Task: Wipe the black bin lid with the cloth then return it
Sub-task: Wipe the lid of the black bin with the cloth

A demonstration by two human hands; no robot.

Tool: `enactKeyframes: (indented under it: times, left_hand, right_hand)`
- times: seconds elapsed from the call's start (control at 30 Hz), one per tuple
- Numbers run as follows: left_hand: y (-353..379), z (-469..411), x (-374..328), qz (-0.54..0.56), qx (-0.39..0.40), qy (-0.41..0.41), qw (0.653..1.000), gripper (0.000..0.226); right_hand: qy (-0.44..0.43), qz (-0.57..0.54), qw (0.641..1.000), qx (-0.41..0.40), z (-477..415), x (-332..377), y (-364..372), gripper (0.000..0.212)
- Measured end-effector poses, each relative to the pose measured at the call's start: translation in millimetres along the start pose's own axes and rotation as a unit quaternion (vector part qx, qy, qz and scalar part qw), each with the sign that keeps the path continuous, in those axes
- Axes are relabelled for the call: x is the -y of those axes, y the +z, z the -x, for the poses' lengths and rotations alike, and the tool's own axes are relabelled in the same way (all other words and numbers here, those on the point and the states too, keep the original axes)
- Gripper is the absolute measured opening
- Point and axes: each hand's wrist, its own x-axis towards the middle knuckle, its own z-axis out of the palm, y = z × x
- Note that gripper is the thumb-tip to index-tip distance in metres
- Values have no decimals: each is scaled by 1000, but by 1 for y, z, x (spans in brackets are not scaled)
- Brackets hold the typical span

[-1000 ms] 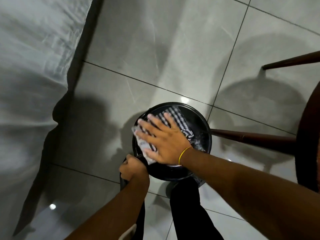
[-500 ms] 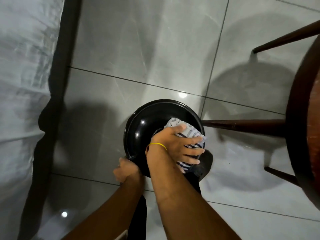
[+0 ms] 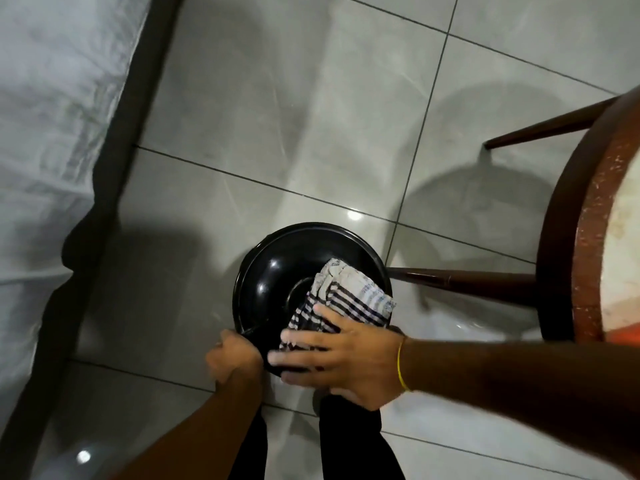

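A round, glossy black bin lid [image 3: 277,268] is held low in front of me, above the tiled floor. My left hand [image 3: 232,355] grips its near left rim with closed fingers. A white cloth with dark stripes [image 3: 349,296] lies bunched on the lid's right half. My right hand [image 3: 343,358], a yellow band on its wrist, presses flat on the cloth's near end with fingers spread toward the left. The lid's near edge is hidden under that hand.
A round wooden stool [image 3: 595,216] with dark legs stands at the right, one leg [image 3: 460,280] reaching toward the lid. A bed with a pale sheet [image 3: 52,133] fills the left side. My dark trouser legs [image 3: 349,441] are below the lid. Grey glossy tiles [image 3: 294,116] lie ahead.
My right hand has turned from pointing right to pointing left, sweeping the cloth over the lid's right and near part. The left hand keeps its grip on the rim.
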Motion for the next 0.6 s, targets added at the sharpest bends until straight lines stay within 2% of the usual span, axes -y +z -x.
enactKeyframes:
  times: [0.03,0.1,0.2,0.33,0.5,0.6]
  left_hand:
    - [0,0,-1,0,-4,1,1000,49]
    - [2,-3,0,4,-8,-1,1000,39]
    - [2,-7,4,11,-19,-7,1000,47]
    - [0,-6,3,-17,-22,8,1000,66]
    - [-1,-3,-1,14,-2,-25,1000,61]
    - [-2,-1,-3,38,15,-36,999,57]
  right_hand:
    - [-88,41,995,27,4,-20,4,81]
    - [-207,91,973,51,6,-56,9,79]
    - [-264,112,957,46,-5,-81,17,73]
    - [-219,75,973,-4,-12,-62,34,66]
    - [-99,44,993,-40,-26,-36,40,62]
    - [7,21,997,-70,-34,-20,45,63]
